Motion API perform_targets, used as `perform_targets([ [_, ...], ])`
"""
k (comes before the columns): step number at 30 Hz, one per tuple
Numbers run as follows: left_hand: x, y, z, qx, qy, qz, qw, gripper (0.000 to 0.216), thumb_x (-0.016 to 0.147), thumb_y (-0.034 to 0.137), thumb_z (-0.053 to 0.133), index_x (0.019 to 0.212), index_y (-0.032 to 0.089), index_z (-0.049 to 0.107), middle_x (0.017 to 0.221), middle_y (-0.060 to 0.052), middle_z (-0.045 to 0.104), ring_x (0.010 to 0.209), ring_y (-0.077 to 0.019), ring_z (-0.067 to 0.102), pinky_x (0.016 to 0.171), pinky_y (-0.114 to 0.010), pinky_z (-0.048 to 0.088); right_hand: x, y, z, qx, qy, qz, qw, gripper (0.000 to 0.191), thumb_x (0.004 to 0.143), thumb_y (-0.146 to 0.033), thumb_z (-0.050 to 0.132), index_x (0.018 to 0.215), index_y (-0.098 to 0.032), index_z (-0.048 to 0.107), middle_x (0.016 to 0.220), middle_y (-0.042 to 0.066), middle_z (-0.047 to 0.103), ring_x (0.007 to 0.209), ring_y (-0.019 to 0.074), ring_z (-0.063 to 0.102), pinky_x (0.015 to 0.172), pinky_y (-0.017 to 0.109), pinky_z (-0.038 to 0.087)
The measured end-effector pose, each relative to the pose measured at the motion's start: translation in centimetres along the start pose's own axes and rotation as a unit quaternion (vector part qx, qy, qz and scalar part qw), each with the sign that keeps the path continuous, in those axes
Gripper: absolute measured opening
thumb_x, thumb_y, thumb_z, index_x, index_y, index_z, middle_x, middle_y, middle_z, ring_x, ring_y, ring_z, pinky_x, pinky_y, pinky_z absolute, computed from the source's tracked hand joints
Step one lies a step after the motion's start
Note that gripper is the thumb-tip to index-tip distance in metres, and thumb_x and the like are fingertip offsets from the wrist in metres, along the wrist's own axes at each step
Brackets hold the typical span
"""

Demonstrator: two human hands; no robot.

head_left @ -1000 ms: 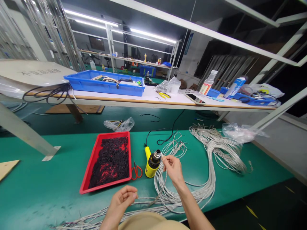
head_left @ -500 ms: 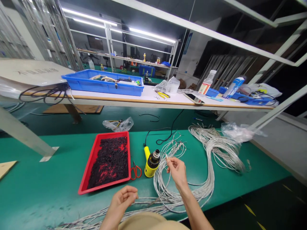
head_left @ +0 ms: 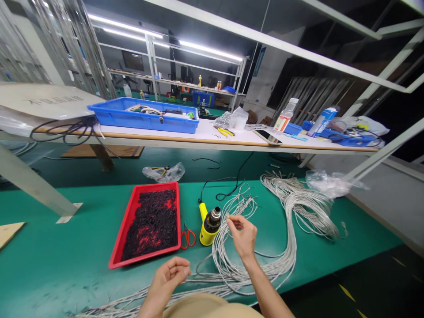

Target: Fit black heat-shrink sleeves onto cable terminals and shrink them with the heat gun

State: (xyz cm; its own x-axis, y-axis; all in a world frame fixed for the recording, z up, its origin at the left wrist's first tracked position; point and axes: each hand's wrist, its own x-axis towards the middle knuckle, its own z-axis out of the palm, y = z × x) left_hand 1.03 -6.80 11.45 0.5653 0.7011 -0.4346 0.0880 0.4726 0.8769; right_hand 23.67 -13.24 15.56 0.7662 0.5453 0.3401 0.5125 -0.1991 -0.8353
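Observation:
My right hand (head_left: 244,234) pinches the tip of a thin grey cable (head_left: 228,216) just right of the metal nozzle of a yellow heat gun (head_left: 208,225) standing on the green bench. My left hand (head_left: 168,276) sits low near the front edge, fingers closed on the same kind of grey wire, which runs off to the right. A big bundle of grey cables (head_left: 291,212) loops across the bench around and beyond my right hand.
A red tray (head_left: 127,225) full of small black pieces lies left of the heat gun, with orange scissors (head_left: 188,236) between them. A plastic bag (head_left: 164,171) lies behind. The raised white shelf (head_left: 185,138) carries a blue bin (head_left: 145,115), bottles and pliers.
My right hand has shifted the cable tip slightly, staying beside the heat gun nozzle, and a loop of wire has lifted below it. My left hand has barely moved.

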Motion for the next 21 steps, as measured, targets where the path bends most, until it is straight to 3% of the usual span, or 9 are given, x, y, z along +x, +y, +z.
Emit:
perform_targets([
  [13, 0.15, -0.24, -0.28, -0.015, 0.000, 0.000, 1.000, 0.042, 0.054, 0.051, 0.078, 0.076, 0.017, 0.067, 0.064, -0.002, 0.068, 0.061, -0.0135, 0.056, 0.059, -0.024, 0.039, 0.67, 0.07, 0.68, -0.091, -0.016, -0.102, 0.991, 0.010, 0.078, -0.022, 0.062, 0.071, -0.018, 0.067, 0.066, 0.001, 0.065, 0.056, 0.0140, 0.056, 0.057, 0.025, 0.044],
  [21, 0.33, -0.42, -0.32, -0.015, 0.000, 0.004, 1.000, 0.043, 0.054, 0.051, 0.078, 0.076, 0.016, 0.067, 0.063, -0.002, 0.068, 0.059, -0.0128, 0.053, 0.057, -0.024, 0.037, 0.62, -0.02, 0.56, -0.083, -0.020, -0.100, 0.991, 0.009, 0.077, -0.021, 0.062, 0.070, -0.018, 0.068, 0.066, 0.001, 0.065, 0.056, 0.0142, 0.056, 0.057, 0.026, 0.043],
])
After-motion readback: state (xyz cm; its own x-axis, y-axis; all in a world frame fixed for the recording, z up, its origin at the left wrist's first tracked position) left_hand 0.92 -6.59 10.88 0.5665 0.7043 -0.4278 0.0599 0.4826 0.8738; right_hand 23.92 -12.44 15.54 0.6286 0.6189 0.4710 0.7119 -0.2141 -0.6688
